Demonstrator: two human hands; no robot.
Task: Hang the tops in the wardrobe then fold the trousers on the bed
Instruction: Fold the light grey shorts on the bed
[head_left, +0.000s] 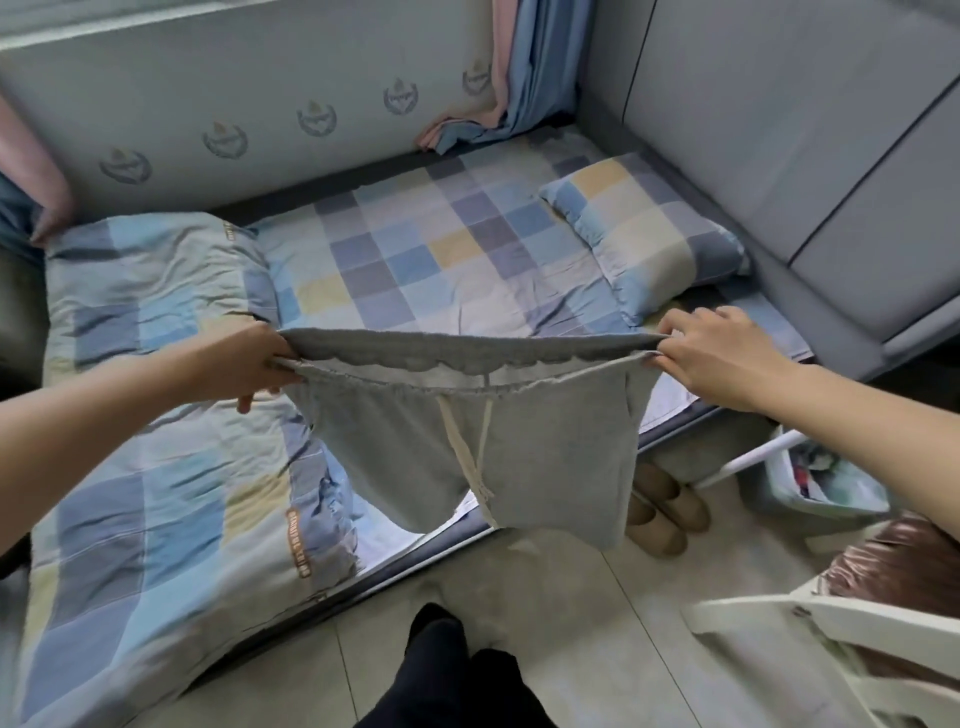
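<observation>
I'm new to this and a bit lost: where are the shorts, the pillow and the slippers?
shorts (545, 447): head view, front panel right of the drawstring.
pillow (644, 228): head view, middle of its checked top.
slippers (670, 506): head view, toe of one slipper.

The trousers (467, 447) hang between the left hand (254, 364) and right hand (722, 348), over the bed (415, 249) edge. A folded quilt (150, 395) lies under the left hand; a pillow (644, 234) lies beyond the right hand, slippers (665, 514) and a bin (815, 483) below it.

Open sheet is offered mid-bed (415, 249); it is bounded by the folded quilt (156, 415) at left and the pillow (644, 234) at right.
</observation>
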